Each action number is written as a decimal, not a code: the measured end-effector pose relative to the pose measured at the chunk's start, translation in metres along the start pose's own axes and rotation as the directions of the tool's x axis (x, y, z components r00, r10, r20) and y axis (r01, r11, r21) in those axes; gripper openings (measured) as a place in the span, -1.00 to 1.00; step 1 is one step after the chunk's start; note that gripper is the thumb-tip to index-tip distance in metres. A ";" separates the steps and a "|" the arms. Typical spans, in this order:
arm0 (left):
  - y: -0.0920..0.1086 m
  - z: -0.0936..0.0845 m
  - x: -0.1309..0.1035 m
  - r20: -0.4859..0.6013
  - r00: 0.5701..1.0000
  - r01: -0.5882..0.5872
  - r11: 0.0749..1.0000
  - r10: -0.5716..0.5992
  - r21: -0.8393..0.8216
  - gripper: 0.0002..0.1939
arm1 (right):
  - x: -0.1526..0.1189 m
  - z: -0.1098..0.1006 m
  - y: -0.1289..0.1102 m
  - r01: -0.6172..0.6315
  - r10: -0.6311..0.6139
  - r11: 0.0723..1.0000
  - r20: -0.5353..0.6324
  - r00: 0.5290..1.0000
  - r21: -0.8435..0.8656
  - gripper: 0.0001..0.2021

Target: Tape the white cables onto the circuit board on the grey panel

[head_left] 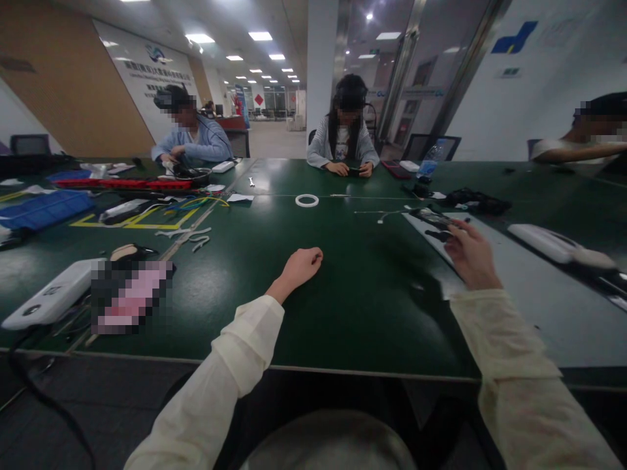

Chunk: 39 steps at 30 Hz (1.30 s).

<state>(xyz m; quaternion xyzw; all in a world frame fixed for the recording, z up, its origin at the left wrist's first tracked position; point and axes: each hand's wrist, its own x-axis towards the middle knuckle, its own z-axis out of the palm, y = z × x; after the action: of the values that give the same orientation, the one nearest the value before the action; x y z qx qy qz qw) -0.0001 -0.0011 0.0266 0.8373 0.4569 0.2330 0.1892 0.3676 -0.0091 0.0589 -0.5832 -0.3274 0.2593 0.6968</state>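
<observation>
My left hand (300,267) rests on the green tabletop with its fingers curled in, and nothing shows in it. To the right, my right hand (469,253) is over the near-left part of a pale grey board (553,307). Its thumb and fingers are pinched at the edge of a dark, electronic-looking part (434,219), whose exact kind I cannot make out. Part of it is hidden behind the fingertips. A white ring-shaped roll of tape (307,201) lies beyond my left hand.
At left are a white power bank-like box (51,294), a blurred pink item (132,300), a blue tray (49,207) and white plier-like tools (189,235). A white device (543,243) and a bottle (431,160) stand right. Several people sit around the green table (353,313).
</observation>
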 end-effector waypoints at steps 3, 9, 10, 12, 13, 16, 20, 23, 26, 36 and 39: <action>0.001 -0.004 0.000 -0.139 0.990 0.031 1.000 -0.031 0.001 -0.82 | -0.025 0.032 0.002 -0.156 0.132 0.985 0.266 0.955 0.072 -0.66; 0.005 -0.020 0.002 -0.540 0.841 0.068 0.997 -0.037 0.038 -0.80 | -0.081 0.093 0.009 -0.157 0.207 0.978 0.698 0.685 -0.136 -0.65; 0.006 -0.021 0.002 -0.554 0.832 0.067 0.996 -0.028 0.051 -0.81 | -0.089 0.102 0.009 -0.121 0.213 0.977 0.745 0.632 -0.177 -0.65; 0.007 -0.022 0.002 -0.524 0.852 0.036 0.996 0.013 0.083 -0.80 | -0.103 0.116 0.009 -0.044 0.222 0.970 0.806 0.549 -0.237 -0.65; 0.008 -0.021 0.003 -0.485 0.873 0.005 0.994 0.047 0.106 -0.80 | -0.108 0.121 0.009 -0.014 0.223 0.967 0.826 0.517 -0.253 -0.65; 0.011 -0.018 0.002 -0.315 0.934 -0.111 0.976 0.166 0.187 -0.76 | -0.116 0.128 0.010 0.061 0.223 0.958 0.861 0.457 -0.281 -0.63; 0.013 -0.012 0.000 -0.143 0.959 -0.206 0.947 0.246 0.247 -0.68 | -0.114 0.120 0.013 0.192 0.215 0.919 0.845 0.490 -0.345 -0.55; 0.008 -0.008 -0.001 -0.023 0.973 -0.215 0.935 0.230 0.281 -0.65 | -0.109 0.111 0.012 0.302 0.161 0.875 0.815 0.556 -0.379 -0.59; 0.001 -0.005 -0.001 0.047 0.978 -0.207 0.931 0.202 0.301 -0.63 | -0.103 0.104 0.013 0.380 0.103 0.838 0.797 0.595 -0.392 -0.66; -0.011 -0.006 0.003 0.061 0.957 -0.289 0.909 0.284 0.301 -0.63 | -0.089 0.097 0.023 0.536 0.043 0.723 0.802 0.596 -0.436 -0.76; -0.012 -0.007 0.003 0.057 0.954 -0.298 0.914 0.294 0.274 -0.64 | -0.085 0.095 0.022 0.556 0.037 0.698 0.798 0.602 -0.452 -0.76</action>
<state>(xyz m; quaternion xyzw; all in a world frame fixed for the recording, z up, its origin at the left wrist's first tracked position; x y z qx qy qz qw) -0.0106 0.0083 0.0262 0.9168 0.3517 0.1859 0.0350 0.2405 -0.0075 0.0345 -0.5668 -0.7438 0.2301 0.2694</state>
